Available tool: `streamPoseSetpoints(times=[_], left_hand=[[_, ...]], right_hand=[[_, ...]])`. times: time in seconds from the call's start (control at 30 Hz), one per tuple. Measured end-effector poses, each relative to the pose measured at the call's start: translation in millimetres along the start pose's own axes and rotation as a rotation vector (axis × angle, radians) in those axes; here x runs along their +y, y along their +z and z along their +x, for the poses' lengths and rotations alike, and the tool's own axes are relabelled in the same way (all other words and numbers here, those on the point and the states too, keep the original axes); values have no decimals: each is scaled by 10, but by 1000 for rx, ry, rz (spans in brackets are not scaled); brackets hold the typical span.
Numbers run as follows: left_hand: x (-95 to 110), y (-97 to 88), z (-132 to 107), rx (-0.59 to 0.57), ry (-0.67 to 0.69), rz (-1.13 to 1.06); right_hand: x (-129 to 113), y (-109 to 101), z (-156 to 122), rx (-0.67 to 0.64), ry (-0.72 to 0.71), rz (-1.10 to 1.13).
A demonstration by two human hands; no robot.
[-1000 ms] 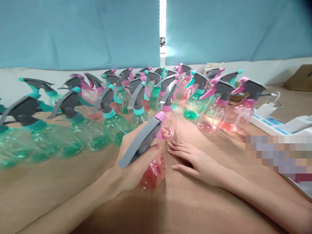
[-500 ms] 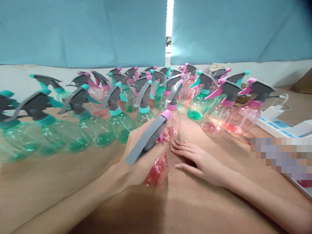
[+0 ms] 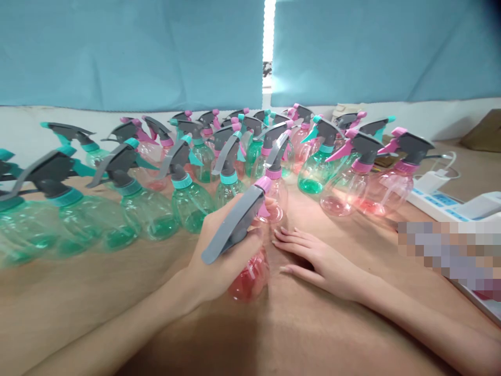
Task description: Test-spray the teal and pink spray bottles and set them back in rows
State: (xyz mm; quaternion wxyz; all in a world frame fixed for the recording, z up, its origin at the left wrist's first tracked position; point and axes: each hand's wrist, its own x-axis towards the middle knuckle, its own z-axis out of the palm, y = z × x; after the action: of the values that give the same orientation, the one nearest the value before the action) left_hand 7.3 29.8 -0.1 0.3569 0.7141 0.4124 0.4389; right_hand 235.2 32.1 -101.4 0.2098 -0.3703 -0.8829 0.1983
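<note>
My left hand [image 3: 223, 256] is wrapped round the neck of a pink spray bottle [image 3: 250, 279] with a grey and pink trigger head. The bottle stands on the brown tabletop [image 3: 313, 334], its nozzle pointing away to the right. My fingers partly hide its neck. To the right, my right hand [image 3: 317, 258] lies flat on the table with its fingers stretched out, holding nothing. Just beyond the held bottle is another pink spray bottle [image 3: 278, 190], and a green spray bottle [image 3: 191, 206] stands to its left.
Several green spray bottles [image 3: 151, 214] line the left side, with more green and pink ones behind. On the right stand pink spray bottles [image 3: 344, 193] beside a white power strip [image 3: 438, 198] with plugs. A blue curtain [image 3: 133, 52] hangs at the back.
The fingers of my left hand have loosened a little from the trigger, which now shows more of its pink. The view has shifted slightly; my right hand stays put.
</note>
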Motion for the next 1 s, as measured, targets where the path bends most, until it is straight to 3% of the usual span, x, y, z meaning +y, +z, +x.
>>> streamPoseSetpoints(times=[1.0], left_hand=[[-14,-17,-9,-10,26,48]], right_hand=[[22,-4,3,7,-20,32]])
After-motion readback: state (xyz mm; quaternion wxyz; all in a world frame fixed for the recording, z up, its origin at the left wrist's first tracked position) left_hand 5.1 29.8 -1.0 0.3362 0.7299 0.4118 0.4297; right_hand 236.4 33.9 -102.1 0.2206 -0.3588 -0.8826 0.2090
